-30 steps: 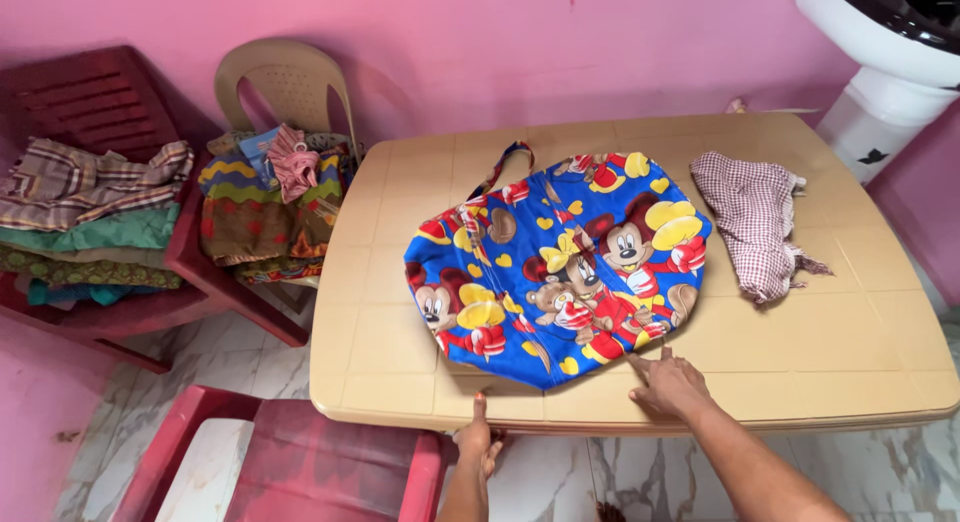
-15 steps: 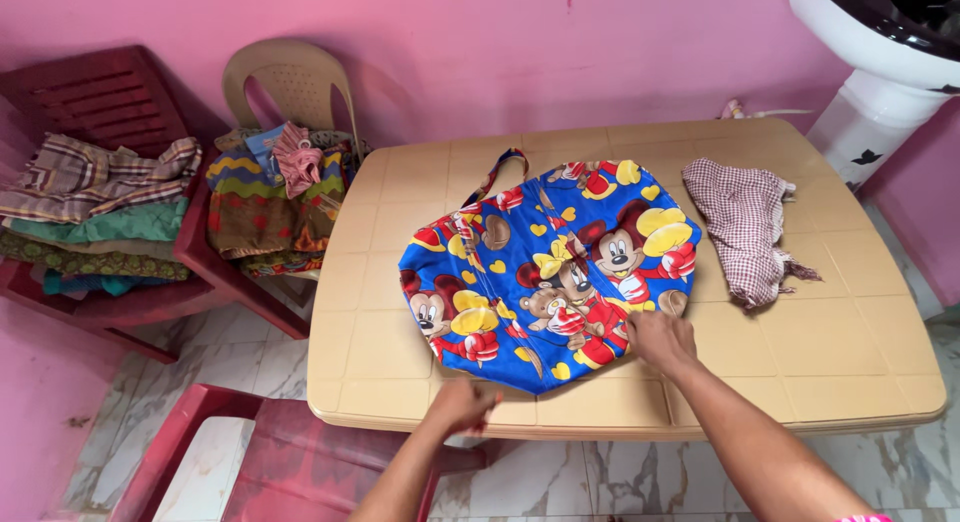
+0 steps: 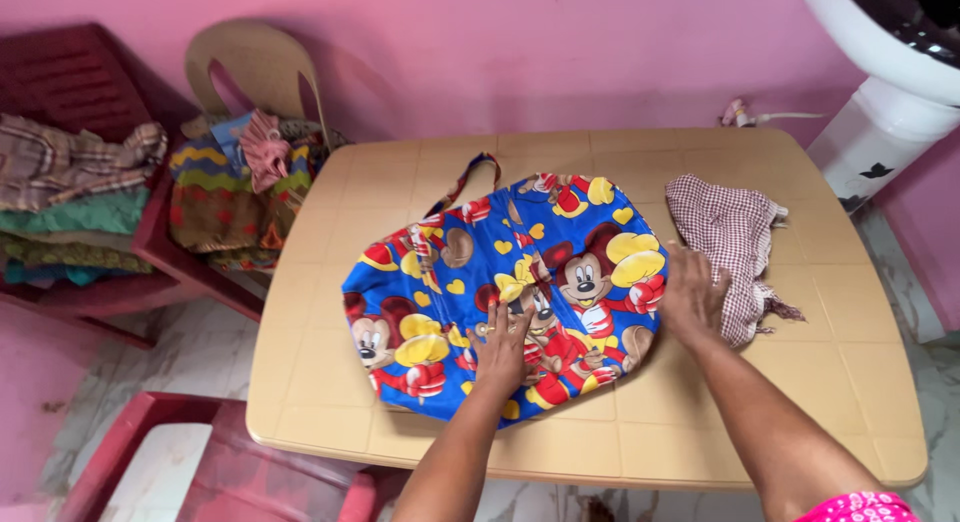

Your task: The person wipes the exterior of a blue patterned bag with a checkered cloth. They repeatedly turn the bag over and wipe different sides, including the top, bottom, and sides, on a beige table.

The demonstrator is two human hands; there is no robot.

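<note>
- Both hands have moved up from the near table edge since the earlier frames: the left hand, which hung below the rim, now lies on the cartoon-print cloth, and the right hand has slid from the cloth's near hem to its right edge.
- The left hand is open and flat, fingers spread, palm pressing the blue, red and yellow cloth near its middle; it grips nothing.
- The right hand is also open, fingers loosely spread, resting where the cloth's right edge meets the checked maroon-and-white cloth; it touches both and holds neither.
- The cartoon-print cloth lies spread across the middle of the beige plastic table, a strap loop at its far side.
- Left of the table, a beige chair and a dark red chair carry stacks of folded clothes.
- Pink walls, a marble-patterned floor, a white basin pedestal at right, and another red chair at the near edge.
</note>
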